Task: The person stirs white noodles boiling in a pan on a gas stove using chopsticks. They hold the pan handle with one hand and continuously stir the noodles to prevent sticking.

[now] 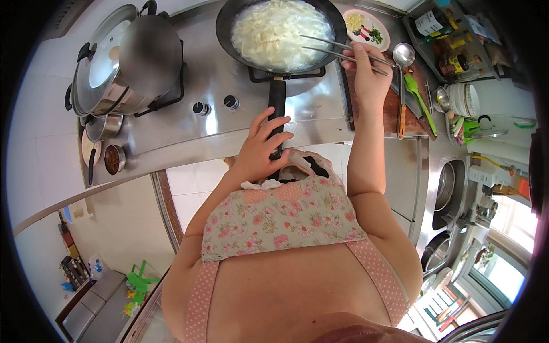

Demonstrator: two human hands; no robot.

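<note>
A dark wok [225,32] sits on the gas hob, holding pale wide noodles [279,28] in cloudy, foamy liquid. My right hand [366,70] grips a pair of metal chopsticks [339,43]; their tips are over the noodles at the wok's right part. Around the black wok handle [278,96], near its lower end, is my left hand [268,143], fingers spread and loosely curled; how firmly it holds is hard to tell. A small oval plate [383,25] with minced garlic, chopped greens and dark bits lies right of the wok.
A lidded steel pot [96,94] stands on the left burner, with a small saucepan [105,127] and a bowl of dark sauce [114,158] nearby. At right, a ladle [403,55], a knife [409,100] and a green silicone brush [420,96] lie on the wooden board [364,118].
</note>
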